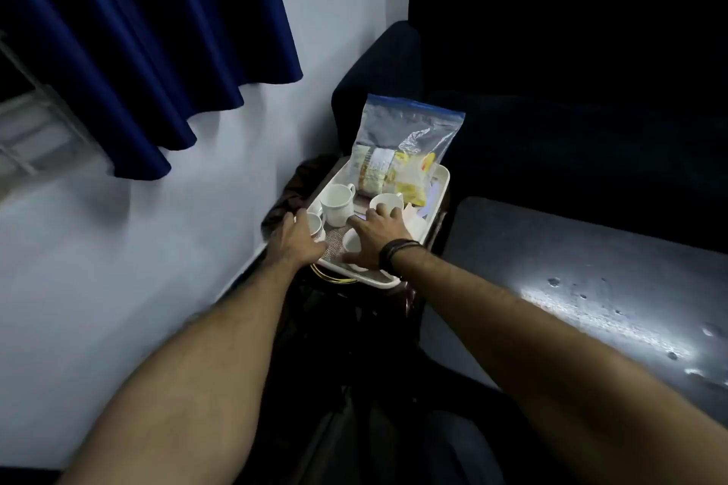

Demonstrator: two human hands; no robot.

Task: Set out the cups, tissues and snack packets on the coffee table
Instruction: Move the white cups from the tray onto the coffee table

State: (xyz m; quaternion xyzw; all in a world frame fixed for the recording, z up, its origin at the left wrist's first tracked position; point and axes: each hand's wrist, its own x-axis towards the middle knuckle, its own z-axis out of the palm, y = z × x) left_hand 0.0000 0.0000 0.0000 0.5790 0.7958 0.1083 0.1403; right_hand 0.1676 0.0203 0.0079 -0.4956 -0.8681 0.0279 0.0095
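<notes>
A white tray (pixel 441 185) sits on a small dark stand beside the sofa. In it stand several white cups: a tall one (pixel 337 205), one at the right (pixel 388 203), a small one at the left (pixel 316 224) and a low one (pixel 351 244). A clear zip bag (pixel 405 146) with snack packets leans at the tray's far end. White tissues (pixel 417 222) lie at the right side. My left hand (pixel 293 238) lies over the tray's left edge, its fingers and thumb around the small cup. My right hand (pixel 376 234) is spread over the low cup, fingertips near the right cup.
The dark glossy coffee table (pixel 591 280) lies to the right of the tray. A dark sofa (pixel 551 71) stands behind it. A blue curtain (pixel 149 51) hangs over the white wall at the left. A dark cloth (pixel 289 189) lies left of the tray.
</notes>
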